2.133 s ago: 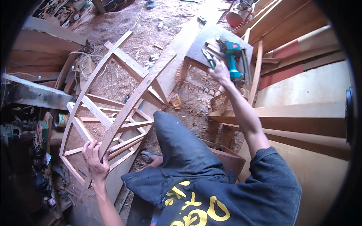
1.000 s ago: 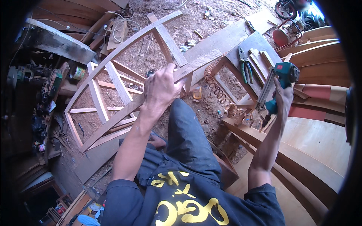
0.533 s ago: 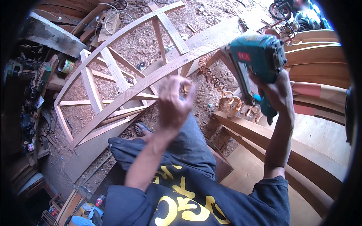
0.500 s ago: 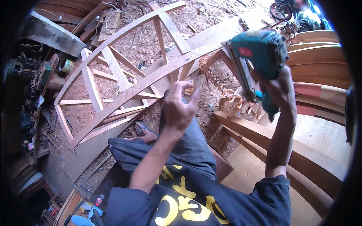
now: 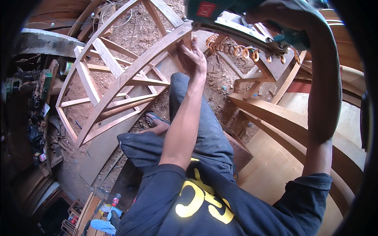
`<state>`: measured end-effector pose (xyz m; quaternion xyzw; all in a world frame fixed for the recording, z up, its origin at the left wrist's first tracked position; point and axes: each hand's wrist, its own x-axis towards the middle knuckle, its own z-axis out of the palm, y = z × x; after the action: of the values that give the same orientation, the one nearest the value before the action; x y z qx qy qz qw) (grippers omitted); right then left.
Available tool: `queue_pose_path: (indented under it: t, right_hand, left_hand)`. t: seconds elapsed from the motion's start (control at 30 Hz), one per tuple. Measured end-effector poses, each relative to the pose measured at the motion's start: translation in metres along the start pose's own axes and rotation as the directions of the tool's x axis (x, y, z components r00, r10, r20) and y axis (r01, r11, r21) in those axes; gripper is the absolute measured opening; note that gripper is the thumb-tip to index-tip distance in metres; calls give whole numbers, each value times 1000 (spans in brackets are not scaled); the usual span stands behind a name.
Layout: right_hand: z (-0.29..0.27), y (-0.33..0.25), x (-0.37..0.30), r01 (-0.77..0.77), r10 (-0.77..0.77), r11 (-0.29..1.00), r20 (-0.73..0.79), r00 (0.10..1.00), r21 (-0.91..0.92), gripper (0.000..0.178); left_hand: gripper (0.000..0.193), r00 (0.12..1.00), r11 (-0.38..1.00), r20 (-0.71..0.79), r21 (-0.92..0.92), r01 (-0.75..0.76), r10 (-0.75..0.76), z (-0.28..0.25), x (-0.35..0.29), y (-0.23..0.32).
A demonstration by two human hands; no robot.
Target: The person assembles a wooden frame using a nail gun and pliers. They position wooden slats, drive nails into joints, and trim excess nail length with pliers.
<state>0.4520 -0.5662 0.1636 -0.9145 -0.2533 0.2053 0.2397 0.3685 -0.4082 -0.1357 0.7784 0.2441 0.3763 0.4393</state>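
My right hand point(image 5: 285, 17) is wrapped around the handle of a teal nail gun point(image 5: 224, 11), partly cut off at the top edge. Its nose meets the upper end of a curved wooden rail point(image 5: 138, 65), part of a frame with slanting struts. Just below that joint, my left hand point(image 5: 193, 61) is closed on a short wooden strut point(image 5: 186, 39), thumb pointing up; part of the strut is hidden by the fingers. An orange coiled hose point(image 5: 236, 50) hangs beneath the gun's long magazine.
Curved wooden beams point(image 5: 275, 114) and a pale panel point(image 5: 264, 165) lie to my right. At the left stand a concrete ledge point(image 5: 55, 43) and cluttered tools. Wood shavings cover the ground point(image 5: 153, 43). A bottle point(image 5: 116, 199) is at the lower left.
My right hand has brought the nail gun up and left, turning it so its nose meets the rail. My left hand has reached up to the strut. The view has shifted slightly.
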Motion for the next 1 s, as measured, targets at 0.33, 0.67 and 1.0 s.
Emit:
queue_pose_path:
  t: [0.33, 0.67, 1.0]
  right_hand:
    - [-5, -34, 4, -39, 50, 992, 91, 995, -122, 42]
    - [1, -75, 20, -28, 81, 961, 182, 980, -275, 47]
    - [9, -104, 36, -78, 179, 915, 223, 958, -395, 53]
  left_hand:
    - [33, 973, 988, -196, 122, -99, 122, 24, 2, 2]
    - [33, 975, 997, -213, 41, -64, 72, 25, 14, -6]
    - [28, 967, 994, -232, 69, -90, 104, 22, 12, -8]
